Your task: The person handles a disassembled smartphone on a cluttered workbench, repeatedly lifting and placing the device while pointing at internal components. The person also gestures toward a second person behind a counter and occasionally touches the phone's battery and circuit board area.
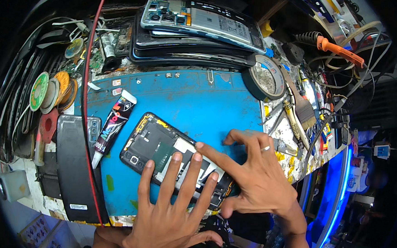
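An opened smartphone (154,137) lies at a slant on the blue work mat (177,95), its inner side up. Bits of yellow adhesive show along its ends, and a camera module sits at its left end. My left hand (170,208) rests over the phone's near edge, fingers stretched out and spread on it. From the right, my right hand (261,175) reaches across with its index fingertip touching the far edge, the other fingers apart. Left of the phone lies a black glue tube (115,125) with a white nozzle. Farther left is a dark phone back cover (71,161).
Phones (200,24) are stacked at the back. A tape roll (265,78), a brush (301,107) and tools crowd the right; an orange-handled tool (339,51) hangs above. Wire spools (50,92) stand left. A red cable (89,72) runs down across the left side.
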### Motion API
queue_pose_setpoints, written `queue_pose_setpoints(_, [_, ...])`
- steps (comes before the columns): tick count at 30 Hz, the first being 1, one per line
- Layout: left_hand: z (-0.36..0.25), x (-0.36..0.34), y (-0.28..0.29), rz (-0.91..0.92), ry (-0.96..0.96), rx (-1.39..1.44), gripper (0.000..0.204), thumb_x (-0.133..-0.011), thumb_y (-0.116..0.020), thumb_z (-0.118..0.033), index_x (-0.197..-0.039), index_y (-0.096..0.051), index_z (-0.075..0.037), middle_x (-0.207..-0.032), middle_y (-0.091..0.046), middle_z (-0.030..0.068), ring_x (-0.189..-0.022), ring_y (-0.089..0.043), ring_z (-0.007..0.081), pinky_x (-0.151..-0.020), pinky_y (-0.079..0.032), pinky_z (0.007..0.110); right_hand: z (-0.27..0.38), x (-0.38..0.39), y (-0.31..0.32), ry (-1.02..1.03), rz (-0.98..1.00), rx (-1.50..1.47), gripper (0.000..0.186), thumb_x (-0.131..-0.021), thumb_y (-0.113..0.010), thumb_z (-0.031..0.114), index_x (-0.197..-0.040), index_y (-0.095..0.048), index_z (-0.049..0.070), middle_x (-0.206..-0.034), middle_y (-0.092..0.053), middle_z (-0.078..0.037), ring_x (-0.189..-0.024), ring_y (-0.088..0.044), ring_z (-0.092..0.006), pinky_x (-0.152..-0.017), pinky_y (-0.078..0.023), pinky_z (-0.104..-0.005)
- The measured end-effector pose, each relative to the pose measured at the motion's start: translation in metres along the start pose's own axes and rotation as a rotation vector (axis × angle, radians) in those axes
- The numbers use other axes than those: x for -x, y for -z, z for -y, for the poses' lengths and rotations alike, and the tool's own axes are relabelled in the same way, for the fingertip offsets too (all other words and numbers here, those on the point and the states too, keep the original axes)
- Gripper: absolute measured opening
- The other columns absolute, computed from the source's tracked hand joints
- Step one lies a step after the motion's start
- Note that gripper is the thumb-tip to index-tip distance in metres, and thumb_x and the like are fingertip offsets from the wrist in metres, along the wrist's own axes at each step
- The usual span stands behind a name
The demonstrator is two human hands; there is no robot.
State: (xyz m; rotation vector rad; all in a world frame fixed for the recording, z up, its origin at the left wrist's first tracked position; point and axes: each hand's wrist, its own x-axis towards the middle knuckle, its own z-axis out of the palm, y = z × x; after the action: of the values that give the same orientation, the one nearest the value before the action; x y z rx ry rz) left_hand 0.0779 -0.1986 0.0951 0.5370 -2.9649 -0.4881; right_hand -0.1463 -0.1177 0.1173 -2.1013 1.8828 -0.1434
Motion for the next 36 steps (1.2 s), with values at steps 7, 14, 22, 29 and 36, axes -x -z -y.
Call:
queue_pose_setpoints(7, [0.011,0.008,0.007,-0.017,0.135,0.028,0.122,-0.069,-0.057,-0.087,-0.143,-0.043,0.009,-0.149,-0.035,0.0376,-0.140,-0.035,0.0507,-0.111,-0.020,0.073,0.003,-0.010,-0.002,-0.051,-0.037,-0.007,0.115,-0.062,-0.025,0.103,-0.142,-0.059,0.029,-0.116,-0.047,-0.015,-0.107,-0.042,-0.0356,-0.098,-0.034,-0.0508])
queue_pose_setpoints(14, [0.020,0.009,0.009,-0.028,0.052,-0.042,0.132,-0.065,-0.059,-0.089,-0.134,-0.043,0.023,-0.143,-0.043,0.0393,-0.138,-0.041,0.0498,-0.116,-0.018,0.066,0.001,-0.015,-0.002,0.008,-0.082,0.040,0.110,-0.067,-0.026,0.100,-0.141,-0.060,0.028,-0.113,-0.047,-0.016,-0.105,-0.043,-0.0339,-0.096,-0.035,-0.0478])
queue_pose_setpoints(22, [0.025,0.005,0.014,-0.057,0.028,0.006,0.132,-0.059,-0.064,-0.089,-0.130,-0.048,0.022,-0.139,-0.047,0.0404,-0.130,-0.049,0.0517,-0.113,-0.030,0.064,0.001,-0.019,0.004,0.023,-0.059,0.031,0.113,-0.064,-0.027,0.101,-0.138,-0.063,0.025,-0.111,-0.047,-0.017,-0.102,-0.047,-0.0338,-0.095,-0.035,-0.0465])
queue_pose_setpoints(29, [0.026,0.004,0.013,-0.073,0.035,-0.021,0.129,-0.062,-0.062,-0.090,-0.128,-0.051,0.020,-0.137,-0.051,0.0380,-0.129,-0.052,0.0494,-0.113,-0.031,0.062,0.003,-0.030,0.002,0.032,0.032,0.129,0.112,-0.067,-0.026,0.100,-0.145,-0.056,0.026,-0.112,-0.048,-0.017,-0.107,-0.049,-0.0336,-0.095,-0.037,-0.0483])
queue_pose_setpoints(36, [0.029,0.006,0.009,-0.083,0.029,0.018,0.128,-0.064,-0.060,-0.090,-0.130,-0.051,0.019,-0.137,-0.051,0.0370,-0.130,-0.051,0.0485,-0.113,-0.031,0.061,0.007,-0.033,0.001,0.004,0.054,0.155,0.115,-0.062,-0.022,0.102,-0.143,-0.058,0.029,-0.110,-0.049,-0.017,-0.102,-0.049,-0.0318,-0.094,-0.036,-0.0470])
